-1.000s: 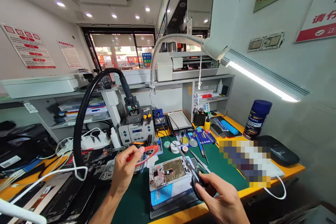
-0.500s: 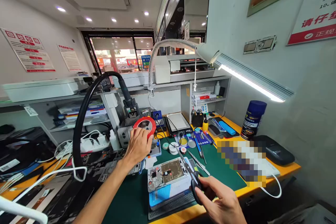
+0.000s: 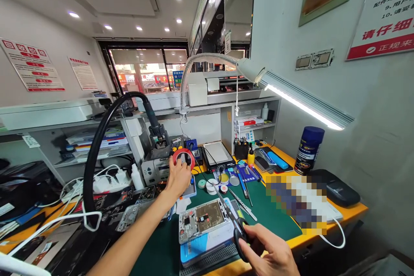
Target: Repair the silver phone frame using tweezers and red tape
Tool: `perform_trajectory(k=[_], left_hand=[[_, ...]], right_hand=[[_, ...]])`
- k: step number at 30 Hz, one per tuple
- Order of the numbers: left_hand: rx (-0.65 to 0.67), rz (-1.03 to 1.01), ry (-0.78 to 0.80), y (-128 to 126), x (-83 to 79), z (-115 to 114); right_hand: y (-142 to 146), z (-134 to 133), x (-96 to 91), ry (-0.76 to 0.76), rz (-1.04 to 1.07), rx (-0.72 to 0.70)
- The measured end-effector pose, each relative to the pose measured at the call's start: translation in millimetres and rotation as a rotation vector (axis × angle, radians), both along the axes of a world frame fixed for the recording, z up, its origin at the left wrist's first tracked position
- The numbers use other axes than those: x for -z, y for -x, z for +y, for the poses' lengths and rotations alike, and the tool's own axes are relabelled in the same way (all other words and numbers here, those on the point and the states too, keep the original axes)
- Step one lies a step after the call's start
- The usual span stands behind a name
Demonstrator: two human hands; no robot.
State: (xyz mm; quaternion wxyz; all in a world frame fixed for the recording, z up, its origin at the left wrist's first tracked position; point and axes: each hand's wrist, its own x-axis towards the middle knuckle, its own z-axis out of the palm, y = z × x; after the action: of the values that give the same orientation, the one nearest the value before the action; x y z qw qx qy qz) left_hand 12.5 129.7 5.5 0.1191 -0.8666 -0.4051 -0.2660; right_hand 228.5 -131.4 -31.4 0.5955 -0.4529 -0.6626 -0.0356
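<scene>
Reaching toward the back of the bench, my left hand (image 3: 180,177) has its fingers closed on a roll of red tape (image 3: 191,158). My right hand (image 3: 270,248), at the lower right, grips a pair of scissors (image 3: 238,237) by its black handles. The blades point up and to the left, beside an opened phone (image 3: 203,221) with its inner parts exposed. That phone lies on a blue and white box (image 3: 207,241), which rests on a dark perforated pad over the green mat (image 3: 274,220).
Tweezers (image 3: 244,206) and small round tins lie behind the phone. A black hose (image 3: 92,155) arches up on the left. A lit lamp (image 3: 307,101) hangs over the right side. A dark blue spray can (image 3: 309,151) stands by the wall. Cables and device parts crowd the left.
My left hand has moved a little to the right with the tape roll, which is tilted differently. My right hand still holds the scissors near the phone. The view has shifted slightly.
</scene>
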Motion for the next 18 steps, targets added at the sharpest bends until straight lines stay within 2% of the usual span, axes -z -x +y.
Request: perform_trajectory(k=[5,11,14,18], left_hand=[[0.012,0.009,0.006,-0.1,-4.5,-0.9],[0.065,-0.089,0.000,18.2,-5.3,-6.7],[0.035,-0.226,-0.012,27.4,-10.6,-6.4],[0.012,-0.411,0.012,37.2,-17.5,5.9]], right_hand=[[0.1,4.2,8.8,-0.041,0.025,0.006],[0.9,7.8,19.5,-0.050,0.043,0.011],[1.2,6.6,15.0,-0.047,0.045,0.011],[2.4,2.7,2.4,-0.016,0.035,-0.013]])
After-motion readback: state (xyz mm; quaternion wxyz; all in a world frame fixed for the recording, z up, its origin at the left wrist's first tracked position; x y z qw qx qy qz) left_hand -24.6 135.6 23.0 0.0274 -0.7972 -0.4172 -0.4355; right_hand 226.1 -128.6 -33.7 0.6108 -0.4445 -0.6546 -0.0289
